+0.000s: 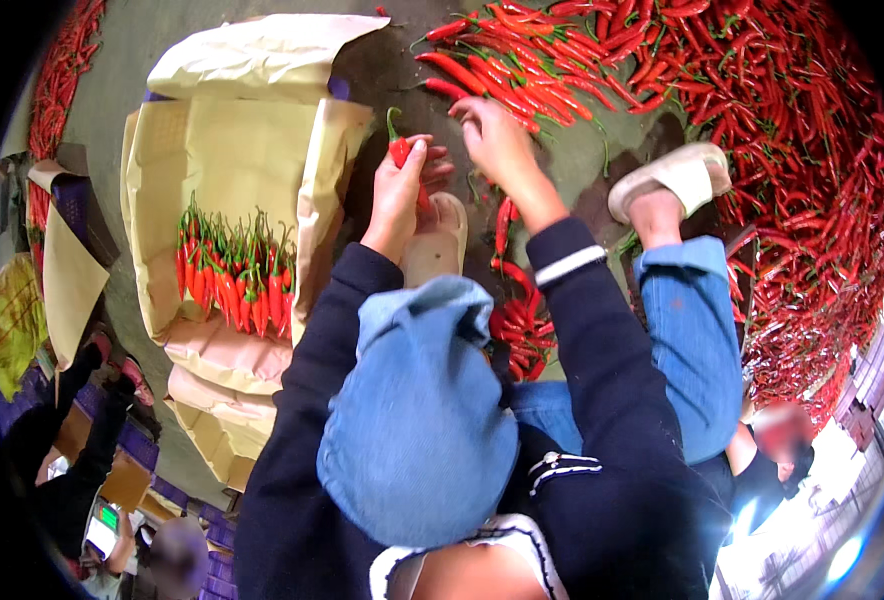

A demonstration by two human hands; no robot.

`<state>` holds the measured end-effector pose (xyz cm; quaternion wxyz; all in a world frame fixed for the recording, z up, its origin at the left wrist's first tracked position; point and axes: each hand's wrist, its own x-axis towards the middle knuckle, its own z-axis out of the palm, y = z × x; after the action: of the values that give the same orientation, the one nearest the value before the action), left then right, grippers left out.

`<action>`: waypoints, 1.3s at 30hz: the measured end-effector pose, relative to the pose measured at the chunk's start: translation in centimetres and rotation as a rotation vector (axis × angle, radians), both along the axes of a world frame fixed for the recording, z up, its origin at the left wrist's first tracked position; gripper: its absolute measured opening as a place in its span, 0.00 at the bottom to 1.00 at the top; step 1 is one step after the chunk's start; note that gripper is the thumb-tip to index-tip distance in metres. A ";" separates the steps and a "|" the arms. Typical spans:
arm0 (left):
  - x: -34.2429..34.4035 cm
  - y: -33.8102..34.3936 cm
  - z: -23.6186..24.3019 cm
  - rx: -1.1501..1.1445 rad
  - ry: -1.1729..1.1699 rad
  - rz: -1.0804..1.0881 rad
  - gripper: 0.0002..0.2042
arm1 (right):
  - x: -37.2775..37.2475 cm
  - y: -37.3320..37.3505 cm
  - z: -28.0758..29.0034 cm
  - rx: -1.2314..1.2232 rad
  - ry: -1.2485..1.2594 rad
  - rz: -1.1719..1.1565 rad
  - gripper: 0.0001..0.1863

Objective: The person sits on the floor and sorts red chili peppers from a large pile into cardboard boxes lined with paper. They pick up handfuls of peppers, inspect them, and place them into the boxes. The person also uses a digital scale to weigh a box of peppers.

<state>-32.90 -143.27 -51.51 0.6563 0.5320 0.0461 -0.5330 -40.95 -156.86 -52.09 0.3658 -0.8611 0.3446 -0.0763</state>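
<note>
While the left hand (395, 195) pinches a red chili pepper (399, 152) between thumb and fingers, green stem up, its palm side and curled fingers cover most of the pod; a red bit showing below the fingers is probably the same pepper's lower end. Right hand (495, 140), back up, fingers bent, sits at the near edge of the loose chili batch (532, 65); fingertips are partly hidden, so can't tell if they grip one. Held pepper is above the left sandal (434, 255), right of the paper-lined crate (227, 150). Paper hides nearly all of the crate, purple only at its corners; stacked chilies (237, 285) fill its near part, stems away from the wearer, lower rows overlapped. Denim-clad left knee (422, 400) blocks the floor behind it. Large chili heap (812, 170) is cut off by the fisheye rim, as are the people at lower left and lower right; glare washes out the lower right. Handheld device (103, 530) at lower left has a green-lit screen, too small to read.
</note>
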 end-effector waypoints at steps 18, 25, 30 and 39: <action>4.5 -8.0 -4.0 0.010 -0.602 -0.056 0.05 | 2.3 -5.5 -4.7 -0.218 0.190 0.045 0.12; 4.4 -9.7 -0.2 0.164 -1.339 -0.871 0.15 | -1.9 -6.2 -2.5 0.929 -0.105 -0.073 0.15; 4.3 -8.4 -0.1 0.113 -1.117 -0.522 0.11 | -5.5 -9.3 -4.0 -0.397 0.235 -0.148 0.13; 4.7 -6.4 -0.2 -0.053 -0.291 -0.153 0.08 | -0.3 -11.2 -5.0 -0.479 0.218 0.247 0.08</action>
<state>-28.15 -149.68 -51.70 0.6274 0.5878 -0.1043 -0.5000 -41.23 -168.06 -57.11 0.1195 -0.9615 0.2468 -0.0174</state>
